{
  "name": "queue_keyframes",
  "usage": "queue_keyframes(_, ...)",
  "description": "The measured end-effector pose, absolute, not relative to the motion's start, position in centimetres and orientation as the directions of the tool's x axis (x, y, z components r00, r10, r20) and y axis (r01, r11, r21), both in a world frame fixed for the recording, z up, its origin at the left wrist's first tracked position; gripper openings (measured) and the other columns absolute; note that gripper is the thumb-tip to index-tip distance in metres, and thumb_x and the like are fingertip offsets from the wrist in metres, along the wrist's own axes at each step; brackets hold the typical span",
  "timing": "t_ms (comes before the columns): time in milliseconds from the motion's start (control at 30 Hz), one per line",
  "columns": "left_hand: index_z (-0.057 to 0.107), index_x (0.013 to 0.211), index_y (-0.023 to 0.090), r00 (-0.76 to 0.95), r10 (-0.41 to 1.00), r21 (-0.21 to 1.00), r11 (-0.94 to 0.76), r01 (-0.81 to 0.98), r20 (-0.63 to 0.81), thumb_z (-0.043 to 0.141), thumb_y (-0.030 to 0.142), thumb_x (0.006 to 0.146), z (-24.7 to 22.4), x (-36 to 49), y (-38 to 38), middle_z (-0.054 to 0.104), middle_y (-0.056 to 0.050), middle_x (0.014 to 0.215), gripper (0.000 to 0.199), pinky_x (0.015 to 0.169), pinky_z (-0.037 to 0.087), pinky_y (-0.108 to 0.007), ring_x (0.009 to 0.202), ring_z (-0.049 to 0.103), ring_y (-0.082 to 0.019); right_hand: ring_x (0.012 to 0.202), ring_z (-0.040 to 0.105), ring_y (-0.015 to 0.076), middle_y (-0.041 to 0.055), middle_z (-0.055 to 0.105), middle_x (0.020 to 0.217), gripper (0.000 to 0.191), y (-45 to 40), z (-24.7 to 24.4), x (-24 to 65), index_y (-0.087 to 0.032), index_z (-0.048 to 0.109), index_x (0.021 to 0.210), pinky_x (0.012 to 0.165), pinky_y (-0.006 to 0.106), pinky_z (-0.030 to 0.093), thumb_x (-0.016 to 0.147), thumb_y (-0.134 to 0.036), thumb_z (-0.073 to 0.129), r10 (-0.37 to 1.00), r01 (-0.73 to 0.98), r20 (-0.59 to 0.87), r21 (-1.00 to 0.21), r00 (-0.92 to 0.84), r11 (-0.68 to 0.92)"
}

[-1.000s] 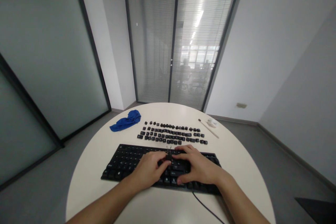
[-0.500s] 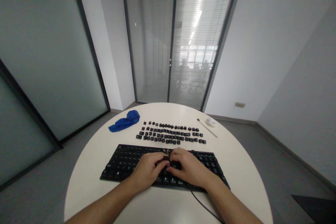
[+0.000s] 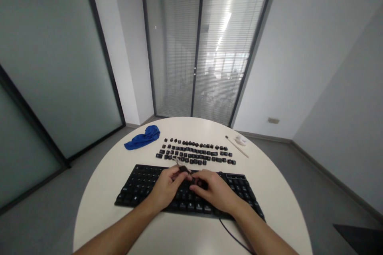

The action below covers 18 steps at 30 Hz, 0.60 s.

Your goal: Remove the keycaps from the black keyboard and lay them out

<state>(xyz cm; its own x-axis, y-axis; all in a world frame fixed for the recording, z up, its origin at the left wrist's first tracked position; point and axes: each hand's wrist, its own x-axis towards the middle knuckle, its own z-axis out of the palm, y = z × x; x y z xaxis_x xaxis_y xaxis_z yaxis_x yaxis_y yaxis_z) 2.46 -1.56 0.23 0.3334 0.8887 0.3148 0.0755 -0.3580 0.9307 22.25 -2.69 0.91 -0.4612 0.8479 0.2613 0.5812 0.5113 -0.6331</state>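
A frosted glass panel (image 3: 50, 48) stands beyond the keyboard (image 3: 185, 201), off to its left; a glass door with blinds (image 3: 197, 55) is straight beyond the keyboard, and a pale wall (image 3: 299, 67) with a small outlet (image 3: 273, 120) on it rises beyond and to the right. The round, cream-coloured tabletop (image 3: 179, 235) lies under the keyboard and spreads out on all sides of it.

The black keyboard lies flat across the tabletop, with both hands over its middle; the left hand (image 3: 167, 185) is just left of the keyboard's centre, its grip closed by thumb and fingers on a small dark tool (image 3: 184, 169) with thin metal wires; the right hand (image 3: 214, 189) is just right of the centre, fingers curled in close to the left fingertips; whether its grip holds the tool, or anything else, I cannot tell.

A crumpled blue cloth (image 3: 143, 138) lies beyond the keyboard's far left part; loose black keycaps (image 3: 214, 153) sit in several rows just beyond the keyboard's far edge; a slim, pale brush with a dark tip (image 3: 237, 147) lies slanted beyond the keyboard, to the right of those rows, and a small whitish item (image 3: 240, 140), too small to make out, is just beside the brush; a thin black cable (image 3: 233, 236) runs on the near side of the keyboard, towards the lower right; the tool is over the keyboard's middle, its wires pointing towards the keycaps and slightly left.
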Motion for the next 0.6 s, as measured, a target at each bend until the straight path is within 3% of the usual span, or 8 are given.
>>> queue_keyframes(167, 0.072, 0.091, 0.015, 0.384, 0.879, 0.932, -0.346, 0.106, 0.282, 0.058, 0.024, 0.089, 0.32, 2.57, -1.56, 0.075, -0.006, 0.091, 0.017, 0.084, 0.051, -0.029, 0.089, 0.069, -0.021, 0.081, 0.063, 0.0164, 0.0011, 0.072, 0.091, 0.018, -2.5, 0.64, 22.23, -0.025, 0.071, 0.103, 0.076, 0.026, 0.046, 0.088, -0.027, 0.064, 0.873, 0.573, 0.269, -0.669, -0.407, 0.473)
queue_keyframes(367, 0.071, 0.086, 0.014, 0.365, 0.901, 0.928, -0.32, 0.189, 0.236, 0.057, 0.026, 0.09, 0.11, 2.61, -1.36, 0.075, -0.006, 0.084, 0.019, 0.073, 0.052, -0.029, 0.08, 0.068, -0.021, 0.073, 0.063, 0.0155, 0.0001, 0.07, 0.081, 0.017, -2.54, 0.83, 22.0, -0.023, 0.069, 0.099, 0.069, 0.025, 0.045, 0.089, -0.034, 0.063, 0.895, 0.573, 0.244, -0.698, -0.373, 0.43)
queue_keyframes(600, 0.073, 0.097, 0.017, 0.378, 0.864, 0.891, -0.42, 0.175, 0.333, 0.056, 0.02, 0.091, -0.01, 2.57, -1.34, 0.075, -0.007, 0.1, 0.019, 0.093, 0.048, -0.033, 0.097, 0.067, -0.022, 0.074, 0.061, 0.0154, 0.001, 0.069, 0.084, 0.023, -1.7, 0.44, 22.73, -0.021, 0.067, 0.103, 0.066, 0.025, 0.047, 0.085, -0.035, 0.067, 0.916, 0.414, 0.235, -0.835, -0.326, 0.362)
